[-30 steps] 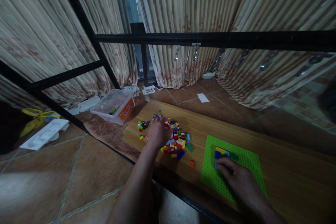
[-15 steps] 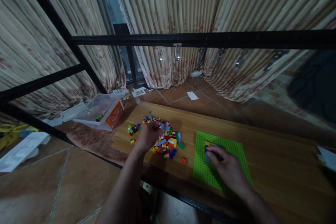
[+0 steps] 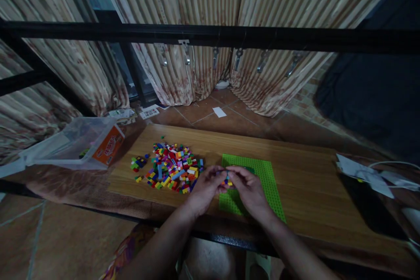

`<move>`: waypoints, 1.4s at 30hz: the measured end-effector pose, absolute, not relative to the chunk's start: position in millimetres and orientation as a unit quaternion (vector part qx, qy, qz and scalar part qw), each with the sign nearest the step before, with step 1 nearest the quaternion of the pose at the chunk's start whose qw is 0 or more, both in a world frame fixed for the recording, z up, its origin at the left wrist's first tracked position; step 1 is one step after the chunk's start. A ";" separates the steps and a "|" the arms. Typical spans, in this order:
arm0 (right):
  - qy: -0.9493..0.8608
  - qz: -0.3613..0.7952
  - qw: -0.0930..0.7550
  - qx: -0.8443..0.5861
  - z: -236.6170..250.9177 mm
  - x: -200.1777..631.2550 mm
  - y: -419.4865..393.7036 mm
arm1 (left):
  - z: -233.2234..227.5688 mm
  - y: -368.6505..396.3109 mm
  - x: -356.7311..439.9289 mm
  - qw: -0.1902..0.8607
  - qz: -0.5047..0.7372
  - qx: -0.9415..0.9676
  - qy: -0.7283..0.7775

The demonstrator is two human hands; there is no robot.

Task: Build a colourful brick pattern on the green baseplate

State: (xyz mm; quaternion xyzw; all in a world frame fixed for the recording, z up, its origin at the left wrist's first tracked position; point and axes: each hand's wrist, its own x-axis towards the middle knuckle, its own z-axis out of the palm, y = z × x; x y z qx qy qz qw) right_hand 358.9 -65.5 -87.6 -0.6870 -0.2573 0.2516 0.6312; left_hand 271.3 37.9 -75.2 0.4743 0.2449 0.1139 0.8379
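My left hand (image 3: 207,187) and my right hand (image 3: 248,187) meet over the left part of a green studded baseplate (image 3: 271,181). Fingertips of both pinch a small cluster of toy bricks (image 3: 227,181), with blue, orange and yellow showing. My fingers hide most of the cluster, and I cannot tell if it touches the plate. Part of a darker green piece (image 3: 245,169) shows on the plate behind my right hand. Just left of my left hand lies a heap of mixed coloured toy bricks (image 3: 173,167).
The wooden board (image 3: 308,183) carries plate and heap. A clear plastic bin (image 3: 74,142) with an orange label stands at left. Papers (image 3: 361,173) and a dark flat object (image 3: 370,205) lie at right. A black metal bar (image 3: 210,37) crosses behind, before striped curtains (image 3: 203,0).
The view has turned right. My left hand has left the heap and come to my right hand over the plate. Both now hold the small brick cluster together.
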 end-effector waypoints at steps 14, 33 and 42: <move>-0.166 0.184 0.673 -0.697 -92.8 353.6 -57.9 | -79.4 17.2 278.9 0.549 0.233 0.771 0.223; -0.256 0.111 0.601 -0.749 -91.2 352.5 -62.7 | -87.5 10.7 291.5 0.714 0.243 0.595 0.277; -0.274 0.060 0.595 -0.753 -93.8 354.5 -59.5 | -80.1 7.9 290.9 0.757 0.228 0.544 0.280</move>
